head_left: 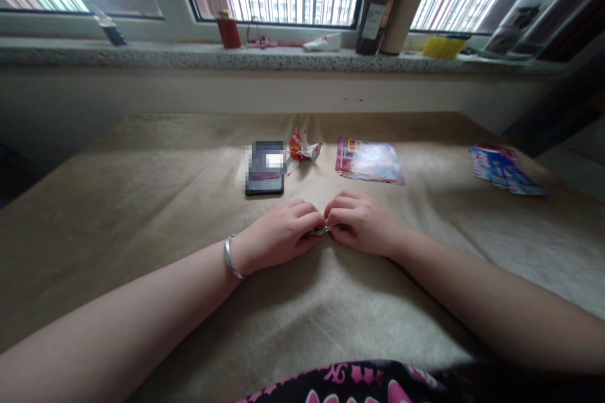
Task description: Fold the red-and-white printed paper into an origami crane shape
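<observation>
The left hand (286, 234) and the right hand (362, 221) pinched a thin, silvery strip (322, 230) between them above a tan, cloth-like table surface (155, 208).
Beyond the left hand lay a dark, rectangular, phone-like device (265, 186), with a crumpled red-and-white wrapper (299, 150) just right of it; beyond the right hand lay a glossy, pink-edged stack of printed cards (371, 162), and farther right, well apart, some overlapping blue printed cards (503, 170).

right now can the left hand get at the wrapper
Probably yes: nothing seems to stand between the left hand and the wrapper, and the phone lies to one side. But the hand pinches a silvery piece, so it may need to let go first.
</observation>
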`<state>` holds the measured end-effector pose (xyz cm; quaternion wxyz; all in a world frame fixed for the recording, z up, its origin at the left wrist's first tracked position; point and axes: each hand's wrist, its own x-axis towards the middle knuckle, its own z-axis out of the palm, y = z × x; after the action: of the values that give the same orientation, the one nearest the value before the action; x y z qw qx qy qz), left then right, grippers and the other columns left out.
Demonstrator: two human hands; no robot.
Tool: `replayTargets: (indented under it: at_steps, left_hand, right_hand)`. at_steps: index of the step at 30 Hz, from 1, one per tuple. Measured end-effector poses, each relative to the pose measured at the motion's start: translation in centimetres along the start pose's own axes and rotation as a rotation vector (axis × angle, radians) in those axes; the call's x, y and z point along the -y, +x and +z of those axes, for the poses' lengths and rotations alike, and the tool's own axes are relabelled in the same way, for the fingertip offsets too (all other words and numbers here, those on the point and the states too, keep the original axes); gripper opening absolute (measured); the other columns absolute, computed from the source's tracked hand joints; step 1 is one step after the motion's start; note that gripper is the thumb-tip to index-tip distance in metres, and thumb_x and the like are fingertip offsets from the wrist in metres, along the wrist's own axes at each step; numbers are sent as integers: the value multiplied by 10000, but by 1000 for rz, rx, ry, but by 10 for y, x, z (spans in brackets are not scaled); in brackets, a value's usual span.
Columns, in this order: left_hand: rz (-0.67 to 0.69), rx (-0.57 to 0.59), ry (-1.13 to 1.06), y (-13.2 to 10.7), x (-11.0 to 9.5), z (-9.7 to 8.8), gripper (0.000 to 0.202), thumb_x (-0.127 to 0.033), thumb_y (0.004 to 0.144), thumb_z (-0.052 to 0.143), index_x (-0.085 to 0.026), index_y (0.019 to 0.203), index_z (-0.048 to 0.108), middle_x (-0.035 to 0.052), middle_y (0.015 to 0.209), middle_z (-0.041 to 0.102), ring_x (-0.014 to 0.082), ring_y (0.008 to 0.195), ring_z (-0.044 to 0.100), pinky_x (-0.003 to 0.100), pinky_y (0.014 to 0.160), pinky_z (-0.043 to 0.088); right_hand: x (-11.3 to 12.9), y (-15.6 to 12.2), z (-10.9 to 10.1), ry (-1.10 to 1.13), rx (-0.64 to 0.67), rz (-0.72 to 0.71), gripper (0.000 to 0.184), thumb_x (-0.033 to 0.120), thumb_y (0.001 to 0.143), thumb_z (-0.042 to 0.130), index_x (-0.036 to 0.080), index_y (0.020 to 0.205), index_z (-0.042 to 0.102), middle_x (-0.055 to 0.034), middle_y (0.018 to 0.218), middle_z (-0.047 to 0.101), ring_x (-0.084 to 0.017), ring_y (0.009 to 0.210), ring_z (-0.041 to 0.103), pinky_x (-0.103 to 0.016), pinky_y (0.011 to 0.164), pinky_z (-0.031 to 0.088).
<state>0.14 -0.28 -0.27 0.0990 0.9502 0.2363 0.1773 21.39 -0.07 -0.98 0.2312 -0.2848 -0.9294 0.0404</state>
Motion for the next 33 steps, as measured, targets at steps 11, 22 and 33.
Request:
replayTargets:
  at_steps: [11,22,33]
  left_hand:
    - [76,17,161,1,-2,-1,179,-230,898,454,-184,930,624,61,919,614,170,834,524,296,741,439]
    - [-4,-52,188,-1,5,1,192,-191,899,448,-214,984,619,34,948,634,164,884,539,328,836,413]
    - [-81,-78,179,0,6,1,259,-204,891,466,-225,1113,600,60,1016,630,192,953,539,382,884,422]
  right_hand:
    - [2,0,-7,100,119,-13,126,152,718,560,184,834,598,-67,931,653,-193,864,553,-332,785,451]
    - [-2,-1,-2,135,33,120,166,126,784,539,203,884,647,-55,909,639,-182,863,548,-328,790,449]
    - [-6,-1,4,41,-9,325,240,153,843,512,191,1003,686,-68,827,640,-176,787,570,-308,725,457]
